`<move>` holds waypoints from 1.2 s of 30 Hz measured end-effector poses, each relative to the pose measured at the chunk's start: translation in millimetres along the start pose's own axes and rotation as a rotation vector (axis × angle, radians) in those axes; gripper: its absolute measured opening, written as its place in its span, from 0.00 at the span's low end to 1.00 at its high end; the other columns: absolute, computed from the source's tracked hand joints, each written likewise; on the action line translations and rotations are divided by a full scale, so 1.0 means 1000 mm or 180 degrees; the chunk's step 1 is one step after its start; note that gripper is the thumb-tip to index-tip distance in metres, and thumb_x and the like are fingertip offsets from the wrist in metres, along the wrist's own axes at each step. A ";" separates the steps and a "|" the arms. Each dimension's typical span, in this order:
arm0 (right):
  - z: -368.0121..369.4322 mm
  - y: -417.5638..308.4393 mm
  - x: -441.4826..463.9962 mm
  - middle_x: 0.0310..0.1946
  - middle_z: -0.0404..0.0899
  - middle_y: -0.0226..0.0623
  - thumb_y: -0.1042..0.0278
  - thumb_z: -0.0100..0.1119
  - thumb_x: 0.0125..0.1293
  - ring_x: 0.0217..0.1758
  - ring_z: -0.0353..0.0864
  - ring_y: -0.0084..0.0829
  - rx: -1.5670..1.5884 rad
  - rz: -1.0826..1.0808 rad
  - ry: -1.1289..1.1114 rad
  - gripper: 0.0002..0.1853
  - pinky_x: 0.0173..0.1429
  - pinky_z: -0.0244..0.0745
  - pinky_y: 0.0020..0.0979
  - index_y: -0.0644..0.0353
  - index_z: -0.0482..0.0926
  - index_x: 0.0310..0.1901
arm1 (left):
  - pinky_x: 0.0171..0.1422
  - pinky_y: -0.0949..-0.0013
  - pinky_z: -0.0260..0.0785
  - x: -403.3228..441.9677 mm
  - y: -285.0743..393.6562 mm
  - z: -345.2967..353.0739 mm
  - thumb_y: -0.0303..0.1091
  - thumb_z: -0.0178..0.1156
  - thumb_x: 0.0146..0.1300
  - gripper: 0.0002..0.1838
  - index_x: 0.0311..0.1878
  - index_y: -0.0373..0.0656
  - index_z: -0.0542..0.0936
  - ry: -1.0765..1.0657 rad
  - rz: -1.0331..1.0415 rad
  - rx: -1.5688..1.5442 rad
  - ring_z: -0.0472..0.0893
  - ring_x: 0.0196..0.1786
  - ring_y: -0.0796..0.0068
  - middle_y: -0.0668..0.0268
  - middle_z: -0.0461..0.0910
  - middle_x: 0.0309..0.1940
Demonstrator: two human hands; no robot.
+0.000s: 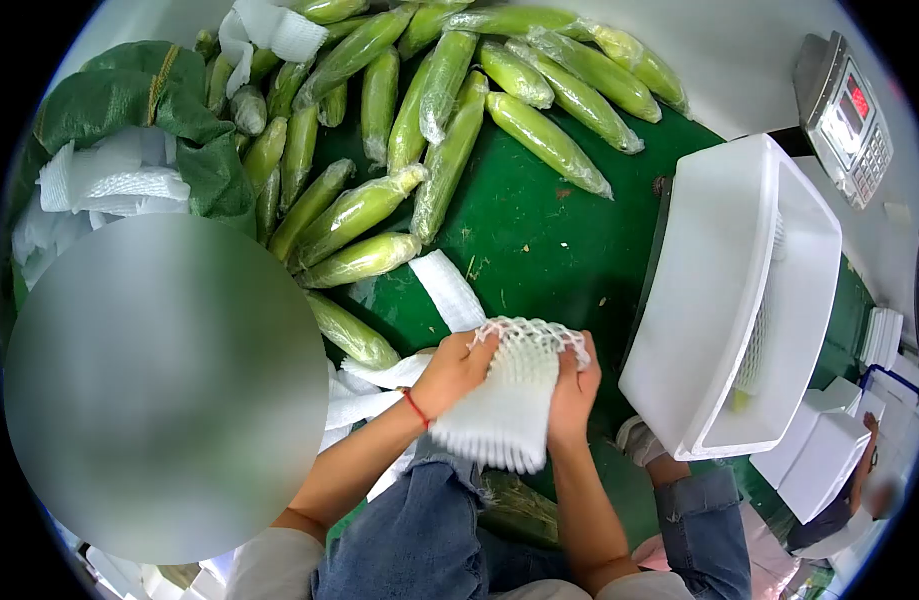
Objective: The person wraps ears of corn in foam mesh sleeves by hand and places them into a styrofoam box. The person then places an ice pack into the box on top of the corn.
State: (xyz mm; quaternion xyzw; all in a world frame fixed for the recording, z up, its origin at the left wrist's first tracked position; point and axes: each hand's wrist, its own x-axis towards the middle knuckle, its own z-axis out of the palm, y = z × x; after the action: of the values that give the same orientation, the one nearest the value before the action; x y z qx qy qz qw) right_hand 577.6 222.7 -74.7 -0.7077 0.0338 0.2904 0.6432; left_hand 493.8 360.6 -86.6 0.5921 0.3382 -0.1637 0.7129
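Note:
My left hand, with a red string at the wrist, grips the left side of a white foam net sleeve. The right side of the same sleeve is in my right hand. Its upper edge is stretched wide between the two hands, and the lower part hangs over my lap. Just beyond my hands another flat foam sleeve lies on the green table. Several plastic-wrapped corn cobs lie at the back and left. More white sleeves are beside my left forearm.
A white foam box stands at the right, with a netted piece inside. Behind it is a scale with a red display. A green sack holding foam nets stands at the left. Another person is at the far right.

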 end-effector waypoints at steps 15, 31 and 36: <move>-0.059 -0.034 -0.028 0.56 0.73 0.49 0.48 0.64 0.58 0.52 0.79 0.43 0.3157 0.3067 -0.2255 0.43 0.60 0.74 0.42 0.58 0.56 0.69 | 0.66 0.61 0.64 0.014 0.059 -0.016 0.39 0.73 0.46 0.42 0.66 0.45 0.67 0.0480 0.2380 0.1819 0.69 0.64 0.58 0.58 0.65 0.64; -0.138 -0.187 0.056 0.68 0.56 0.55 0.68 0.59 0.59 0.71 0.56 0.49 -0.4655 -0.2581 0.1255 0.37 0.72 0.54 0.42 0.67 0.57 0.69 | 0.40 0.58 0.73 0.028 -0.063 -0.060 0.26 0.61 0.56 0.22 0.55 0.44 0.71 0.2423 0.1202 0.1661 0.79 0.36 0.55 0.55 0.78 0.34; -0.039 -0.146 -0.009 0.46 0.74 0.39 0.75 0.49 0.62 0.45 0.73 0.25 -0.1755 -0.0559 -0.2004 0.20 0.51 0.69 0.27 0.65 0.69 0.57 | 0.49 0.72 0.71 -0.025 0.060 -0.030 0.23 0.63 0.59 0.09 0.43 0.40 0.80 -0.1322 0.1760 -0.0186 0.79 0.45 0.77 0.66 0.81 0.39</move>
State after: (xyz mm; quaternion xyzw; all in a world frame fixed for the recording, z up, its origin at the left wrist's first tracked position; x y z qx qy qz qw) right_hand 646.0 208.2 59.4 -0.7301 -0.3035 0.4347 0.4311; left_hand 505.8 399.6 -27.9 0.5946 0.0172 -0.0717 0.8006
